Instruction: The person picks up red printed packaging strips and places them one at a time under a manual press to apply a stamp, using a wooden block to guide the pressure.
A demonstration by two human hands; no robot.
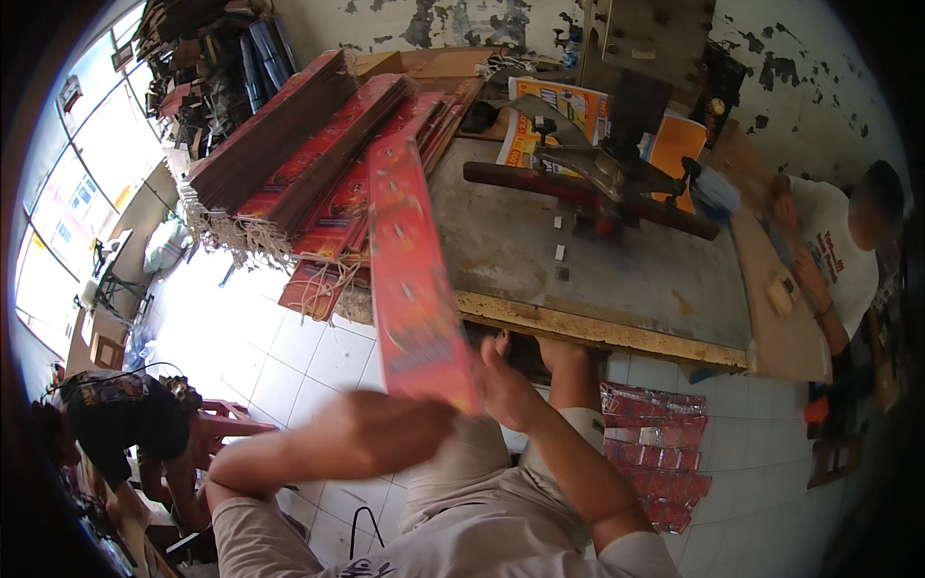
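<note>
Head view: the long red printed card strip [409, 279] ran from frame centre down to lower centre, over the worktable [617, 332] edge. It looked likely to buckle or slip, since only its near end was gripped. Left hand [371, 433] was blurred, seemingly clenched on it; right hand [506, 385] pinched its edge.

Ahead of you a press machine [617, 144] stands on the grey counter [617, 279], with orange printed sheets [674, 144] behind it. Stacks of red cards [308, 144] with string loops lie at the counter's left end. Red packets [655, 453] lie on the tiled floor [289, 356]. A person [838, 250] sits to your right.
</note>
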